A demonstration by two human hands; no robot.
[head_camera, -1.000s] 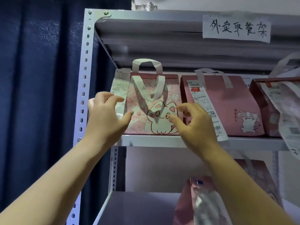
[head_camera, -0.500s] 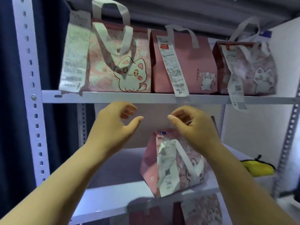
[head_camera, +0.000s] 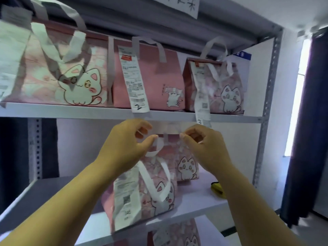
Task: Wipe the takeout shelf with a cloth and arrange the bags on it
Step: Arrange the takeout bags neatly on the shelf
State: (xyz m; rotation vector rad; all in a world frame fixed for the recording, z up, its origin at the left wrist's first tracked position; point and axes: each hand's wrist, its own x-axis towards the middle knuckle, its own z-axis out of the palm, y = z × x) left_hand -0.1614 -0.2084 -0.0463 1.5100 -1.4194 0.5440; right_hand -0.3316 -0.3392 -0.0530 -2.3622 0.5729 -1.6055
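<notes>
The metal takeout shelf (head_camera: pixel 71 110) carries three pink bags on its upper board: a large cat bag (head_camera: pixel 58 73) at the left, a plain pink bag (head_camera: pixel 156 80) with a long receipt in the middle, and a smaller cat bag (head_camera: pixel 227 89) at the right. On the middle board (head_camera: pixel 53 192) a cat bag with a receipt (head_camera: pixel 150 190) stands in front of another cat bag (head_camera: pixel 186 166). My left hand (head_camera: pixel 127 144) and my right hand (head_camera: pixel 204 146) hover above these two with fingers loosely curled. My left thumb is at a white handle loop; contact is unclear. A yellow cloth (head_camera: pixel 217 189) lies at the right.
Another pink bag (head_camera: pixel 179 235) shows on the board below. A paper label (head_camera: pixel 184 4) hangs from the top board. The right upright post (head_camera: pixel 268 103) stands near a white wall, with a dark curtain (head_camera: pixel 305 121) beyond it.
Both hands have come down from the large cat bag on the upper board to just above the bags on the middle board. The view has dropped and swung right.
</notes>
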